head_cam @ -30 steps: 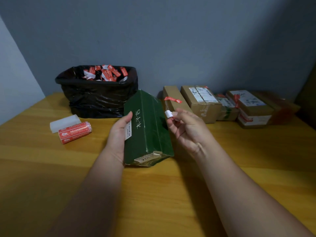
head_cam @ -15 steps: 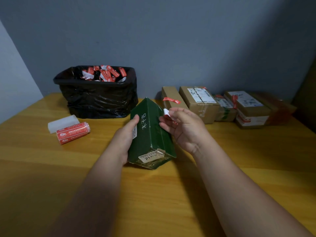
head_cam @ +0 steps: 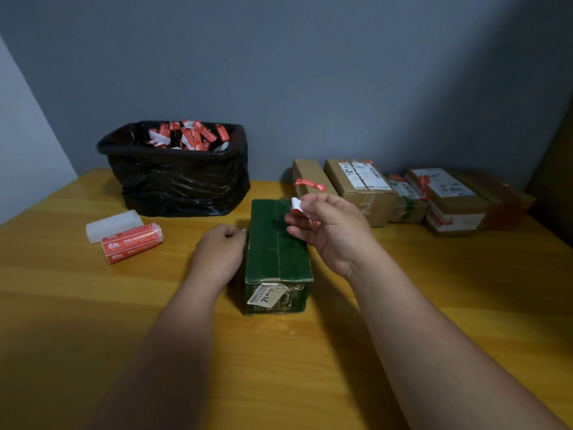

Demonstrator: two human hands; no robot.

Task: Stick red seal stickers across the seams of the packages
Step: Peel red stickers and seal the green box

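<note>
Green box point(head_cam: 277, 252), tilted on edge before, is now lying flat on the table point(head_cam: 93, 305), seam up. Left hand point(head_cam: 218, 252) is resting against its left side, fingers loosely curled, gripping nothing. Right hand point(head_cam: 330, 226) is hovering over the far right edge, pinching a sticker point(head_cam: 297, 203). Bin point(head_cam: 176, 178) far left, sticker roll point(head_cam: 131, 243) left, brown packages point(head_cam: 403, 193) far right. Near table open.
</note>
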